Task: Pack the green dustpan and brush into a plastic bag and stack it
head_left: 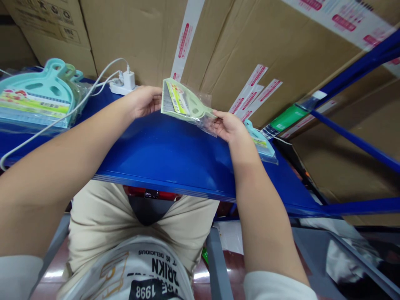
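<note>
Green wrapped dustpan (187, 104), right fingers (221, 115) clamped on handle end, left fingers (154, 92) at wide edge, grip unclear

Storeroom workspace, stacked cardboard (125, 33), blue shelving (175, 154)

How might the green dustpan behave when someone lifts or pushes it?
The green dustpan looks like thin plastic, so it is probably stiff and light for its size. Its loose clear bag looks smooth and may slip a little in the right hand. The broad, flat shape should make it slide rather than roll.
</note>
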A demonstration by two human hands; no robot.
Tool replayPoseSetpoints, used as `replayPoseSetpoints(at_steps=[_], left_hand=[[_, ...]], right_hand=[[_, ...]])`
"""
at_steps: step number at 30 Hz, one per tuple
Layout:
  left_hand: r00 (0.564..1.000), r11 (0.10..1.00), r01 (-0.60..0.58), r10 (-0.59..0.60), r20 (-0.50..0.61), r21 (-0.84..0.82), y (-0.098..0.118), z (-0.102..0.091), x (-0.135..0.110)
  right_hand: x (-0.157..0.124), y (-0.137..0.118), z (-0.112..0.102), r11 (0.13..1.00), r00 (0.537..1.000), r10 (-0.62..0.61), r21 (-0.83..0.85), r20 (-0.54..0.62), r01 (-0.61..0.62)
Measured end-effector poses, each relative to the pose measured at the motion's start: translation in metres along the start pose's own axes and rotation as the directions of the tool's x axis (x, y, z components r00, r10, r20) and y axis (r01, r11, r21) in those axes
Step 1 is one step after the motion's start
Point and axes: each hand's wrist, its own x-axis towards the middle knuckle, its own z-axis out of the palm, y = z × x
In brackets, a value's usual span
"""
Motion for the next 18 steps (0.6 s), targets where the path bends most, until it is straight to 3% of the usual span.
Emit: replayPoseSetpoints(at_steps=[9, 18], left_hand=[[0.993, 0.994, 0.060, -0.069, -0.095, -0.095, 0.007, -0.005, 0.000], [0.988, 0.999, 0.027, -0.031, -0.153, -0.028, 0.007, 0.010, -0.011]], right_hand=[[-0.001, -0.002, -0.002, 1.000, 1.000, -0.024, -0.019, 0.012, 0.025], [-0.006, -0.003, 0.003, 0.999, 1.000, -0.017, -0.035, -0.022, 0.016]])
